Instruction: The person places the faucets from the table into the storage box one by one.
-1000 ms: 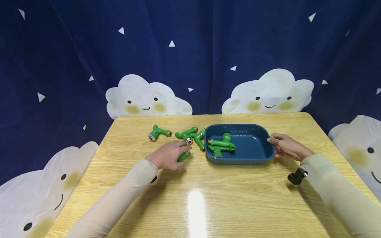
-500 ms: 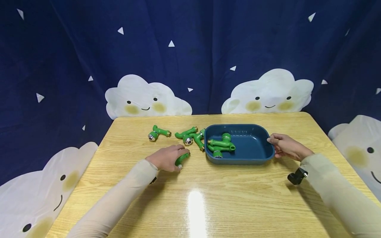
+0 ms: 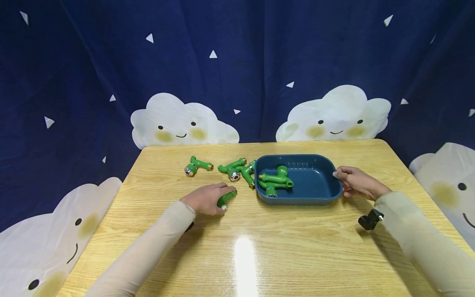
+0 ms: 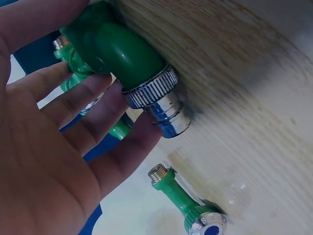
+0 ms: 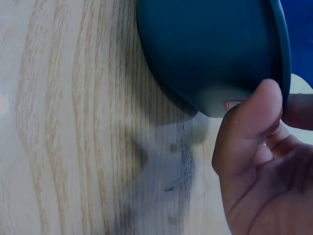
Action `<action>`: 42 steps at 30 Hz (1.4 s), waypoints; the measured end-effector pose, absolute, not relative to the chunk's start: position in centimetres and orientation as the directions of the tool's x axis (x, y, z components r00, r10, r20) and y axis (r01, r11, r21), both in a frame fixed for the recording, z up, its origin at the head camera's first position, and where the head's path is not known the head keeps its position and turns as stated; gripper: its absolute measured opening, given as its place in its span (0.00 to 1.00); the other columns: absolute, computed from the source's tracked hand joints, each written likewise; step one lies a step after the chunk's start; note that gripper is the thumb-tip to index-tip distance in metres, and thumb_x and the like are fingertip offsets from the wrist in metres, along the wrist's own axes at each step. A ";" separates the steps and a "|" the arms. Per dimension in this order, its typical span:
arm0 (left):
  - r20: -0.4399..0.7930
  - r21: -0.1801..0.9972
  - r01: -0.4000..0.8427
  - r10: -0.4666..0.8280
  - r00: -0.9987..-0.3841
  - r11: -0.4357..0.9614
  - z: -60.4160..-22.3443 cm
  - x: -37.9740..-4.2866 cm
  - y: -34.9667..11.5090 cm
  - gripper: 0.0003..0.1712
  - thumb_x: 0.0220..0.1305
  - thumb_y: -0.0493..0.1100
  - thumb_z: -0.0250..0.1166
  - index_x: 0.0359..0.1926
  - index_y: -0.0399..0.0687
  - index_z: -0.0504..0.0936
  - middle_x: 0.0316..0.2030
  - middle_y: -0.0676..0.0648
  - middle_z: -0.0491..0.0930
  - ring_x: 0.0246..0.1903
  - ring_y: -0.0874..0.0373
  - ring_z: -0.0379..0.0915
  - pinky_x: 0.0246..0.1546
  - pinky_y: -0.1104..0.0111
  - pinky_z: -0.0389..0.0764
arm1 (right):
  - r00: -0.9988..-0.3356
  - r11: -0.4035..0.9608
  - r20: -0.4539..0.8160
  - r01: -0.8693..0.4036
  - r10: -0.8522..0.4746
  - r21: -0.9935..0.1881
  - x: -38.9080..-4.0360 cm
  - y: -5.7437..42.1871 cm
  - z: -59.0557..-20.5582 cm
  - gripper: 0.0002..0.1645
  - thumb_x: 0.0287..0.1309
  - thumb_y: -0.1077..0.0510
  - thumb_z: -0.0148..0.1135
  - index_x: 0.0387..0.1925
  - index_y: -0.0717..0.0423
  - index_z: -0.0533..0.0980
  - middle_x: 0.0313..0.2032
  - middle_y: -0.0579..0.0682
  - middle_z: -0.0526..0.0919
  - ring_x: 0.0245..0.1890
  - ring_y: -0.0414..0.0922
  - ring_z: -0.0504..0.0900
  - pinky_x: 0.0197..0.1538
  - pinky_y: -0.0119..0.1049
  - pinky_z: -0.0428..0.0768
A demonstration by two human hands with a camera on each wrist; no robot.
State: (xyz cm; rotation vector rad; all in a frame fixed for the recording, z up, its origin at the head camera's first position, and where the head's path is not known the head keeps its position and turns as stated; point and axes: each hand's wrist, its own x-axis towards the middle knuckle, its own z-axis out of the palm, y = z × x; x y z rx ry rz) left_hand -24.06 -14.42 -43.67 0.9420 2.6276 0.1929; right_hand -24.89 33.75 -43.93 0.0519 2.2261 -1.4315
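My left hand (image 3: 207, 199) curls its thumb and fingers about a green faucet (image 3: 225, 199) on the table, left of the basin. Up close in the left wrist view, that faucet (image 4: 128, 55) has a ribbed collar and a silver nozzle, and the thumb lies across its far end. On the other side, my right hand (image 3: 358, 182) pinches the right rim of a dark blue basin (image 3: 315, 181), thumb on the inner side. Two green faucets lie in the basin's left part, the upper faucet (image 3: 275, 179) crossing over the lower faucet (image 3: 271, 191).
Behind my left hand, a faucet (image 3: 232, 168) and another faucet (image 3: 247, 174) lie together against the basin's left side. One more faucet (image 3: 198, 164) sits farther left. The wooden table (image 3: 297, 243) ends at a dark blue curtain (image 3: 252, 74) with cloud faces.
My left hand has drawn slightly left, and its outstretched fingers have closed about the faucet, showing more of it. My right hand and the basin have stayed in place.
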 end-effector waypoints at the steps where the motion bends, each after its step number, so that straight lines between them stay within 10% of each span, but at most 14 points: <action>1: -0.272 0.240 0.588 0.635 -0.723 0.773 -43.7 -24.1 -14.4 0.44 0.59 0.47 0.70 0.74 0.56 0.63 0.67 0.46 0.70 0.64 0.49 0.71 0.66 0.55 0.73 | -0.879 0.450 -0.420 0.288 -0.225 -0.845 -24.9 33.8 -43.9 0.17 0.77 0.50 0.44 0.29 0.51 0.63 0.21 0.43 0.65 0.21 0.38 0.70 0.28 0.30 0.77; 30: -0.357 0.141 0.321 0.350 -0.866 0.937 -43.3 -24.4 -13.9 0.54 0.61 0.59 0.67 0.78 0.44 0.49 0.71 0.34 0.61 0.61 0.39 0.72 0.58 0.48 0.78 | -0.885 0.467 -0.415 0.282 -0.210 -0.838 -24.9 33.9 -44.2 0.18 0.77 0.47 0.43 0.30 0.51 0.64 0.21 0.44 0.65 0.24 0.39 0.73 0.27 0.31 0.77; 42: -0.349 0.127 0.592 0.595 -0.724 0.796 -43.0 -24.5 -16.0 0.54 0.51 0.36 0.68 0.78 0.51 0.53 0.79 0.43 0.44 0.78 0.41 0.43 0.73 0.40 0.55 | -0.884 0.457 -0.413 0.282 -0.218 -0.844 -24.9 33.7 -44.2 0.18 0.77 0.47 0.43 0.30 0.51 0.64 0.21 0.43 0.65 0.24 0.39 0.72 0.27 0.30 0.77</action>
